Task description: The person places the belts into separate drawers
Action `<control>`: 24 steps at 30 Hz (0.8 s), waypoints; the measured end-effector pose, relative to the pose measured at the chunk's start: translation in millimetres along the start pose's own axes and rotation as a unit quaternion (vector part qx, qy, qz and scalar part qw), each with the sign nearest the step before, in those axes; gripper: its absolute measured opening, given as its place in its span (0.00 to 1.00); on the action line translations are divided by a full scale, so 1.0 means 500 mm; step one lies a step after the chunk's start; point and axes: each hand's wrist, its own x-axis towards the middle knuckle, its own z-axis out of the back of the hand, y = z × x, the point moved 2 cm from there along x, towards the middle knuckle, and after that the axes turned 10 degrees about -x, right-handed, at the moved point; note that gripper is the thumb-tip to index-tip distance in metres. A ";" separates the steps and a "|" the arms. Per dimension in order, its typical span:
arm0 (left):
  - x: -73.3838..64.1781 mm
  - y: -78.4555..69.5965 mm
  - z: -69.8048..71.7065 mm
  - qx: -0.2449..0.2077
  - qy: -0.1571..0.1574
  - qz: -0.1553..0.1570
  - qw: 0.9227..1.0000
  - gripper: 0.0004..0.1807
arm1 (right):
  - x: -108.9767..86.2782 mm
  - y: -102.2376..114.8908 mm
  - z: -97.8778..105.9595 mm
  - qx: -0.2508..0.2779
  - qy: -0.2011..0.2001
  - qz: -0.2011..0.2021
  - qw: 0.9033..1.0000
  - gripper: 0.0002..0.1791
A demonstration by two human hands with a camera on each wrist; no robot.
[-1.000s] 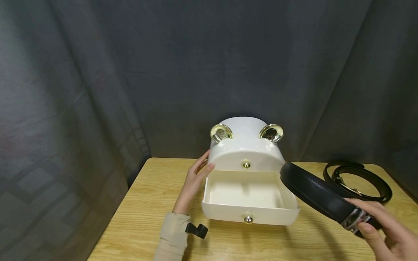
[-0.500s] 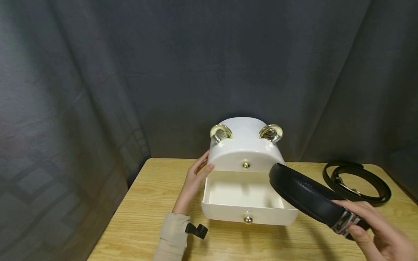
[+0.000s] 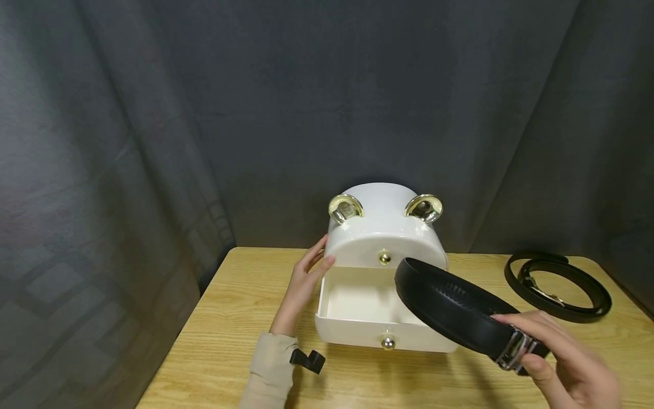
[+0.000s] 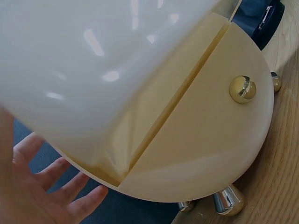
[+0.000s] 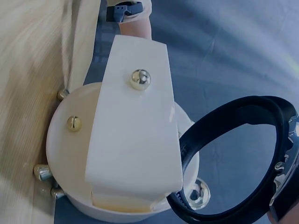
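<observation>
A white rounded drawer box (image 3: 383,199) with two gold ear shapes stands on the table. Its middle drawer (image 3: 352,334) is pulled out, and no item shows in the visible part. My left hand (image 3: 304,278) rests against the box's left side, thumb at the front edge; the left wrist view shows its fingers (image 4: 70,186) extended and spread. At the right, my right hand (image 3: 567,355) pinches a looped black belt (image 3: 460,324) by its silver buckle (image 5: 280,172). The loop's far end hangs over the drawer's right part and hides that corner.
Another black belt (image 3: 577,312) lies coiled at the table's back right. Below the pulled-out drawer sits a closed lower drawer (image 5: 67,149) with a gold knob. Dark curtains (image 3: 306,113) hang behind the table and along its left.
My right hand has carried the looped belt leftward, from beside the drawer's right edge to over its right part. The left hand and the box have kept their places.
</observation>
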 end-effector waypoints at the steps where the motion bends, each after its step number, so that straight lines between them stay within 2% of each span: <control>1: -0.001 -0.001 0.000 0.001 0.000 0.001 1.000 0.29 | 0.002 0.001 -0.003 0.026 0.001 0.005 1.000 0.14; 3: 0.002 0.004 0.001 0.002 -0.001 0.000 1.000 0.29 | 0.008 0.003 -0.010 0.066 0.000 0.015 0.998 0.14; 5: 0.011 0.021 0.005 0.002 -0.002 0.002 1.000 0.29 | 0.014 0.006 -0.017 0.092 0.001 0.022 0.996 0.14; 10: 0.029 0.068 0.016 -0.002 -0.007 -0.006 1.000 0.29 | 0.023 0.014 -0.034 0.119 0.013 0.042 0.992 0.14; 16: 0.026 0.072 0.017 -0.006 -0.009 -0.016 1.000 0.28 | 0.029 0.019 -0.055 0.101 0.029 0.048 0.993 0.14; 21: 0.026 0.072 0.016 -0.003 -0.008 -0.019 1.000 0.28 | 0.036 0.018 -0.070 0.112 0.037 0.069 0.991 0.14; 24: 0.028 0.072 0.017 -0.003 -0.006 -0.015 1.000 0.29 | 0.039 0.020 -0.077 0.100 0.040 0.062 0.992 0.14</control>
